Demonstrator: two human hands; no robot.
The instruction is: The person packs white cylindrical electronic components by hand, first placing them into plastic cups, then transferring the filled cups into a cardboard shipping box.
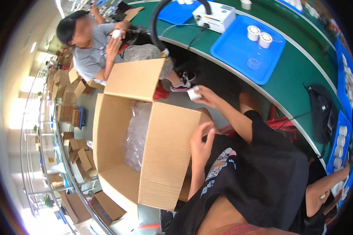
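Observation:
My right hand (208, 97) grips a small white block-like part (194, 93) between thumb and fingers, beyond the box's right side. My left hand (202, 143) is held up beside the near flap, thumb and fingers apart, with nothing visible in it. In front of me stands a large open cardboard box (113, 141), its flaps folded outward. Clear plastic bags (139, 135) lie inside it; what is under them is hidden.
On the green workbench (302, 66), a blue tray (231, 51) carries two white round parts (259, 36) beside a white machine (215, 17) with a black hose. A seated co-worker (94, 47) holds a white part. Cardboard boxes (82, 156) and metal rails stand left. Another person's arm (325, 186) reaches in at right.

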